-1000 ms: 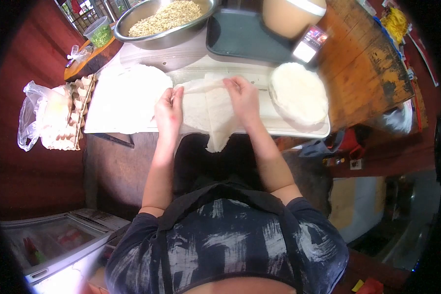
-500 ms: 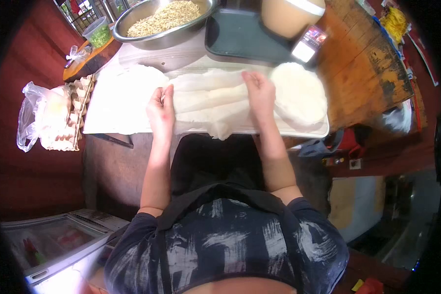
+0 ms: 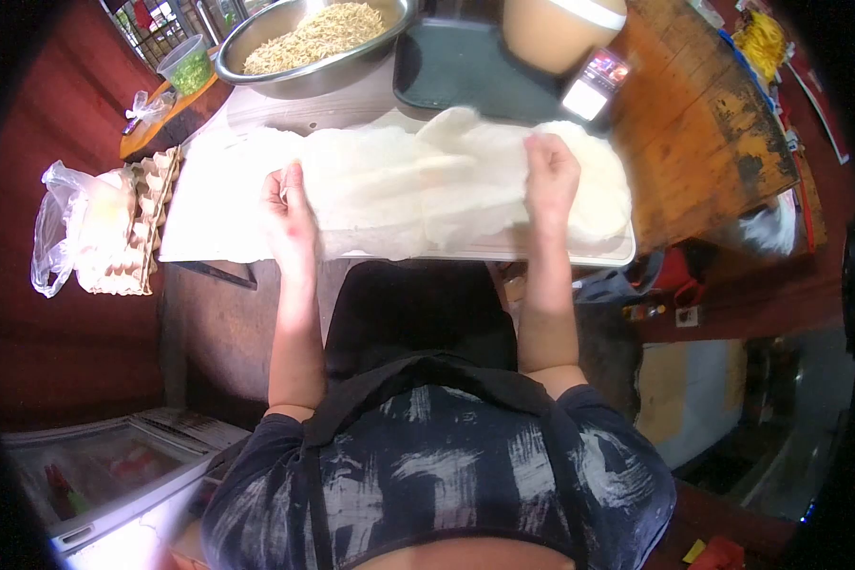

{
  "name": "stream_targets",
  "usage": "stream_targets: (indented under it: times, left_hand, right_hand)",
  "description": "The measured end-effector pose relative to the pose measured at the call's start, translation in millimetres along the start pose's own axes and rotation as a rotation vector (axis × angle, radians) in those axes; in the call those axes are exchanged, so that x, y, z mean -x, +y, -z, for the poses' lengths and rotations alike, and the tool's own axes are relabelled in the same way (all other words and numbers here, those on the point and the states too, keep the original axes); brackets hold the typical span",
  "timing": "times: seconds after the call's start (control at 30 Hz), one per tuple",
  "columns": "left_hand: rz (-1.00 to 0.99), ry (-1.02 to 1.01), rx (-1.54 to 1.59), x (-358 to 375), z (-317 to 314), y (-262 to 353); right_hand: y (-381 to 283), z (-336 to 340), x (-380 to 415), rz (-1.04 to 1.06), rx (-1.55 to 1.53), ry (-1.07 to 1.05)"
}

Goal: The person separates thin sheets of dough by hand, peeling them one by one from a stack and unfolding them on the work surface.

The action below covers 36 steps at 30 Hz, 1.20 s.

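Observation:
A thin, white, pliable wrapper sheet (image 3: 399, 195) stretches between my two hands, with a raised fold along its far edge. My left hand (image 3: 290, 214) pinches its left end, fingers closed. At the opposite end my right hand (image 3: 551, 185) grips the sheet, also closed. Just beyond my right hand lies a thick round stack of similar white wrappers (image 3: 603, 195). To the left, a bright white pile (image 3: 228, 195) is washed out by light, so its layers cannot be made out. Everything white rests over a pale board (image 3: 625, 255).
A steel bowl (image 3: 256, 84) of shredded filling stands at the back left, near a tub of chopped greens (image 3: 188, 71). Behind the sheet are a dark tray (image 3: 451, 71), a tan container (image 3: 551, 33) and a phone-like object (image 3: 596, 84). Egg cartons (image 3: 147, 218) sit at left.
My hands have moved apart, left hand leftward and right hand rightward. The sheet between them is spread wider, its lengthwise folds flatter, and the bunched bit hanging at the front edge is gone.

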State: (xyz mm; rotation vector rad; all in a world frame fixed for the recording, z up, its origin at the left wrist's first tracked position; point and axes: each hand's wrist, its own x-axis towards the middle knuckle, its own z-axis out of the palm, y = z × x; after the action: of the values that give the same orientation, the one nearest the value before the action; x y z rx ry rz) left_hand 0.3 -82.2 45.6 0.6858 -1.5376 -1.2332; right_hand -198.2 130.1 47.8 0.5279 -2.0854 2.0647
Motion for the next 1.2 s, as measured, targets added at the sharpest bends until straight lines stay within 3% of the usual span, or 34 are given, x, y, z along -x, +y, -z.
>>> stream_targets:
  times: [0.4,0.5,0.6,0.67,0.7,0.77,0.8,0.87,0.9,1.0,1.1,1.17,1.2]
  left_hand:
    - [-0.099,0.11,0.163,-18.0,14.2,-15.4]
    - [-0.097,0.205,0.006,-29.8,30.1,-18.2]
    - [-0.058,0.158,-0.166,-34.2,44.2,-20.8]
    - [-0.018,0.115,-0.224,-36.2,50.1,-32.0]
    - [-0.035,0.102,-0.23,-38.3,50.9,-38.6]
    - [-0.043,0.036,-0.164,-37.3,49.9,-43.0]
    - [-0.043,0.041,-0.181,-35.6,47.1,-40.4]
    - [-0.041,0.038,-0.143,-36.8,44.9,-38.6]
    - [-0.02,0.043,-0.116,-36.8,43.9,-37.2]
    - [-0.035,0.049,-0.12,-37.9,43.7,-41.9]
    - [-0.011,0.044,-0.084,-34.2,40.4,-39.1]
    - [0.008,0.024,-0.066,-31.5,36.8,-39.1]
    - [0.007,0.006,-0.044,-33.3,37.6,-43.9]
  right_hand:
    - [-7.5,18.3,-7.9,0.019,-0.136,0.132]
    - [14.2,27.2,-21.0,0.092,-0.154,0.224]
    - [15.1,40.6,-24.1,0.088,0.04,0.186]
    - [4.5,36.5,-18.9,-0.083,0.244,-0.091]
    - [-0.9,34.5,-19.5,-0.083,0.253,-0.066]
    - [-9.1,36.6,-28.0,0.007,0.301,-0.282]
    - [-11.2,44.1,-34.8,0.004,0.314,-0.263]
    - [-15.0,57.5,-51.6,0.047,0.032,-0.194]
    - [-17.4,73.1,-62.0,0.023,0.133,-0.155]
    - [15.8,119.2,-89.3,-0.031,0.063,-0.086]
    - [56.7,153.2,-97.8,-0.054,0.212,-0.03]
    - [60.2,159.6,-87.3,-0.154,0.583,-0.08]
    - [56.9,161.3,-85.4,-0.09,0.664,-0.115]
